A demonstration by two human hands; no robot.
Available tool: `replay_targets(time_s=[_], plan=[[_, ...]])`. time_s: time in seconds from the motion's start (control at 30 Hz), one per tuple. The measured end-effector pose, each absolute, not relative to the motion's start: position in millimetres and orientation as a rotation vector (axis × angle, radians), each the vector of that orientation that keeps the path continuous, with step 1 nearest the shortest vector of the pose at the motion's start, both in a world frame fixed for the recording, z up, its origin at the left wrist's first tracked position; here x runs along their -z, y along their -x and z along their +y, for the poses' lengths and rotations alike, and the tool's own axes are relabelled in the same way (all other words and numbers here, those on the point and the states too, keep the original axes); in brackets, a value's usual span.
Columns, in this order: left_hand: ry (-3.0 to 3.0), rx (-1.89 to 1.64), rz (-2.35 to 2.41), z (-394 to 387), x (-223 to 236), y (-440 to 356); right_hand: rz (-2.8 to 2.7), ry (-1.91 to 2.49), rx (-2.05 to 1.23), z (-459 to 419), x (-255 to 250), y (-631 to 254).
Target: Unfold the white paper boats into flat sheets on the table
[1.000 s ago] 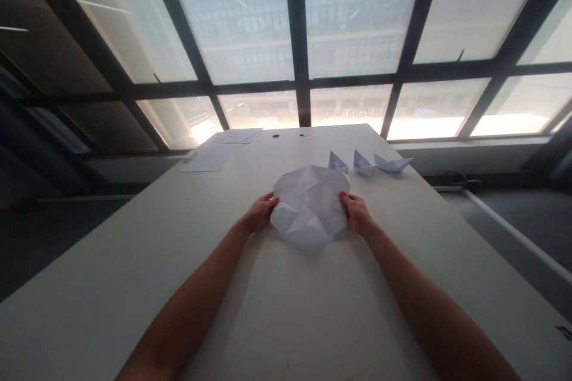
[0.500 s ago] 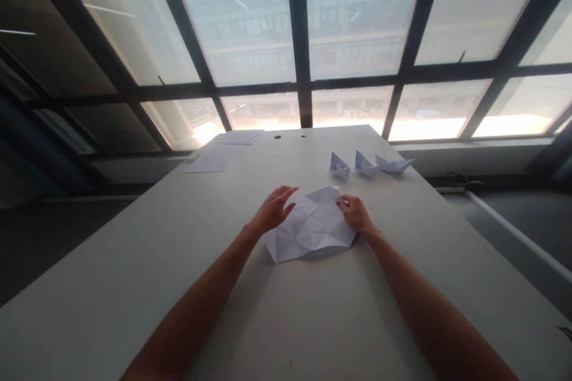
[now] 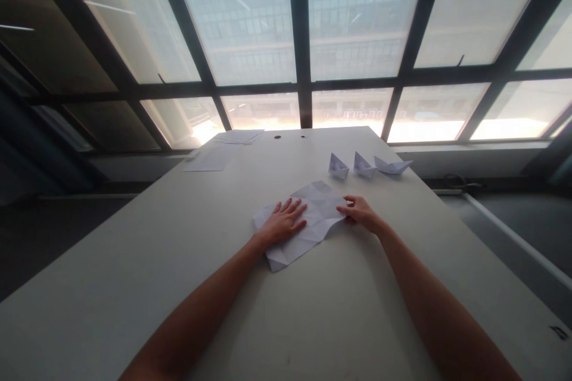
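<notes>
A creased white sheet of paper [image 3: 315,205] lies unfolded on the white table, its surface crossed by fold lines. My left hand [image 3: 283,223] rests flat on the left part of the sheet with its fingers spread. At the right edge, my right hand [image 3: 357,212] pinches the paper between thumb and fingers, and that side is slightly raised. Beyond the right hand stand three folded paper boats: one on the left [image 3: 338,166], one in the middle [image 3: 364,165] and a flatter, wider one on the right [image 3: 392,165].
Several flat white sheets [image 3: 210,158] lie at the far left of the white table [image 3: 179,262]. Two small holes, one a round cable hole [image 3: 277,137], are near the far edge. Large dark-framed windows [image 3: 254,18] rise behind the table.
My left hand has come down from above the sheet and now presses flat on it. The paper has turned and lies flatter, with its right edge still in my right hand.
</notes>
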State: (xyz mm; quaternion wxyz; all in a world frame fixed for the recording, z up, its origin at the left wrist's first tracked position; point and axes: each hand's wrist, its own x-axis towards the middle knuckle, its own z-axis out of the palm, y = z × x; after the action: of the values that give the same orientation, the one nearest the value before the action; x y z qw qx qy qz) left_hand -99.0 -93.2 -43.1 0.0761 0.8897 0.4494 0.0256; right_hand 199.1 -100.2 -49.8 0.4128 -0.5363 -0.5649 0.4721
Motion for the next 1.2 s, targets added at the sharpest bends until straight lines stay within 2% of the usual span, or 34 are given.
replay_targets(time_s=[0.07, 0.17, 0.3, 0.4, 0.57, 0.77, 0.97, 1.07, 1.2], plan=[[-2.624, -0.085, 1.447, -96.8, 44.7, 95.5, -1.434, 1.423, -1.056, -98.0, 53.2, -202.7], [-2.545, -0.027, 1.518, -111.3, 38.4, 91.0, -1.484, 1.576, -0.658, -94.5, 60.0, -202.4], [-2.463, 0.16, 1.531, -135.5, 10.2, 91.6, -1.661, 1.716, -0.346, -99.2, 60.6, -192.1], [-2.462, 0.206, 1.516, -139.0, -8.6, 92.9, -1.781, 1.698, -0.32, -105.0, 57.7, -184.7], [-2.682, -0.228, 1.397, -120.0, 11.6, 88.6, -1.868, 1.638, -0.337, -107.0, 58.6, -182.1], [-2.635, -0.221, 1.457, -107.6, 50.0, 90.9, -1.827, 1.665, -0.293, -107.3, 59.9, -179.8], [-2.678, -0.193, 1.498, -102.2, 42.8, 94.5, -1.855, 1.537, -0.298, -105.1, 63.0, -179.2], [-2.756, -0.231, 1.433, -111.8, 38.9, 86.5, -1.879, 1.537, -0.183, -108.2, 56.9, -177.3], [-2.646, -0.059, 1.45, -129.4, 42.4, 73.6, -1.876, 1.587, -0.012, -122.2, 38.0, -157.7]])
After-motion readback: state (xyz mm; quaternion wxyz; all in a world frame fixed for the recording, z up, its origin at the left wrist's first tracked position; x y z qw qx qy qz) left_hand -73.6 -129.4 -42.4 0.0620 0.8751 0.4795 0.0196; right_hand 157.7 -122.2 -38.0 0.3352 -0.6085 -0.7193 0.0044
